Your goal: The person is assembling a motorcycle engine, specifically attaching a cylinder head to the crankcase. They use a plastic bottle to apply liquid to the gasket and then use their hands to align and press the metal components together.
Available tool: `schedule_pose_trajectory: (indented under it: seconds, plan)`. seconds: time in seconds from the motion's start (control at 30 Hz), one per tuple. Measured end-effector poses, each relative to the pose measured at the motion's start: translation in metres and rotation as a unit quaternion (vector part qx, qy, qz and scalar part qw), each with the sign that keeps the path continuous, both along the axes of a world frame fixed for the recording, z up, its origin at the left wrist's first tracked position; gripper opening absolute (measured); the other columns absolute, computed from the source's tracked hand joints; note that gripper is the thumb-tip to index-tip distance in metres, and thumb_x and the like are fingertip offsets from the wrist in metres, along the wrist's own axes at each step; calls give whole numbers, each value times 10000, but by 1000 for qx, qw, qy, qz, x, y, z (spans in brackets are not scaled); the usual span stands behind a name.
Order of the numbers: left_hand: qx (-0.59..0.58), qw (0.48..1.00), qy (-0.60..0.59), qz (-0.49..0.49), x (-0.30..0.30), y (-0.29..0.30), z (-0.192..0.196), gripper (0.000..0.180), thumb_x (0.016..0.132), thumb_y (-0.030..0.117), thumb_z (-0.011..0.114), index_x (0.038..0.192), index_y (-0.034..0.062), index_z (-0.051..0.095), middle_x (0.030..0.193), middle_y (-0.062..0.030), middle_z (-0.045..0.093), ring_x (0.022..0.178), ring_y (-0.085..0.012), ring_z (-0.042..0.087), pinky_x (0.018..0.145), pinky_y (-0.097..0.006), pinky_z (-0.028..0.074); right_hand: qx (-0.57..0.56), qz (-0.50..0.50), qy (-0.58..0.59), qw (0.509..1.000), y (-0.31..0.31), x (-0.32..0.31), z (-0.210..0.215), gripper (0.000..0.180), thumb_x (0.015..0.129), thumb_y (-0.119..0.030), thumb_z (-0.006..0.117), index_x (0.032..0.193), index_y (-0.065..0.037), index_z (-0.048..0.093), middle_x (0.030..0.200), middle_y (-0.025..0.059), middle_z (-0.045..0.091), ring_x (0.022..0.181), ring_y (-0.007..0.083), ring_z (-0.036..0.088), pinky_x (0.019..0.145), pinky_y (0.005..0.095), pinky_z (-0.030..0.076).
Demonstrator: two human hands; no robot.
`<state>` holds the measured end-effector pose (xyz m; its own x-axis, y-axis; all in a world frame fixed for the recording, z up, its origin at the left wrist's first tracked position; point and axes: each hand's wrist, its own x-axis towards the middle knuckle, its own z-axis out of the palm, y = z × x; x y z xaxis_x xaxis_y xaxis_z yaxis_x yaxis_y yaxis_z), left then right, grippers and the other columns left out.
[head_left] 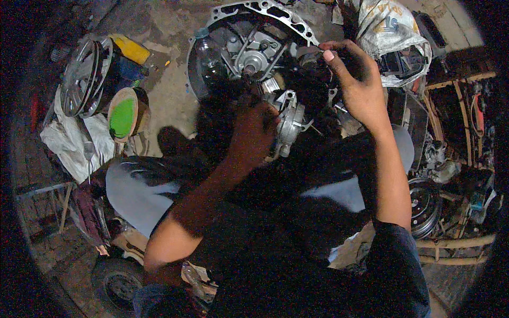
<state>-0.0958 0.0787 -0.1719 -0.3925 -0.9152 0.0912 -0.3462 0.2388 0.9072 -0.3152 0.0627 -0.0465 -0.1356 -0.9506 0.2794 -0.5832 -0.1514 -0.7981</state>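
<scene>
My left hand [253, 131] lies in deep shadow, its fingers closed against the edge of a grey cast-metal part [289, 124] between my knees. Further up, my right hand [356, 79] is raised with thumb and forefinger pinched together; what they hold is too small and dark to name. Those fingertips are beside the rim of a large gearbox bell housing [297, 25], whose central shaft [251, 62] points up. A clear plastic bottle [205, 55] with a bluish cap stands at the housing's left side. Shadow hides much of what lies between my hands.
Silver wheel covers [79, 79] and a green-topped round object [123, 116] stand to the left. A white sack [389, 32] is at the upper right. Wheel rims [424, 206] and a bamboo rack [461, 119] line the right side; a tyre [119, 283] lies lower left.
</scene>
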Motion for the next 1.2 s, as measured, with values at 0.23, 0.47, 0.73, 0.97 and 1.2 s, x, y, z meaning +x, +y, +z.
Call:
schedule_pose_trajectory:
  seconds: [0.23,0.47,0.73,0.97,1.2]
  plan:
    - [-94,993,-75,-4,-6,-1,-4,88,990,116,569,1029,41,591,893,-209,660,845,-450,670,761,-547,520,8,-35,1,999,6,-6,-3,290,967,-253,697,1104,2,702,1086,148,740,1058,232,684,985,347,487]
    - [-140,968,-189,-89,-14,-6,-24,72,942,59,582,1005,28,572,833,-199,650,815,-424,682,704,-511,549,20,-19,17,999,5,-10,-13,287,960,-252,704,1087,5,703,1082,149,742,1057,243,689,985,358,491]
    - [-154,973,-153,-72,-20,-15,-19,79,922,20,563,989,-1,600,856,-212,673,799,-421,680,690,-518,543,19,-12,53,998,3,3,-9,269,967,-251,698,1037,9,709,1032,150,751,1021,232,697,957,357,502]
    - [-75,978,-163,-108,-7,2,-11,199,913,10,556,1107,-31,575,929,-261,674,842,-450,678,728,-534,546,20,-15,51,998,1,8,-7,306,964,-274,710,1070,13,711,1054,145,744,1027,222,687,964,350,495]
    - [-38,978,-188,-77,-10,-3,-9,292,907,19,584,1190,-38,541,986,-276,653,900,-458,664,791,-528,548,27,-33,62,997,2,9,-6,310,956,-278,720,1087,3,719,1055,144,747,1025,239,695,963,357,499]
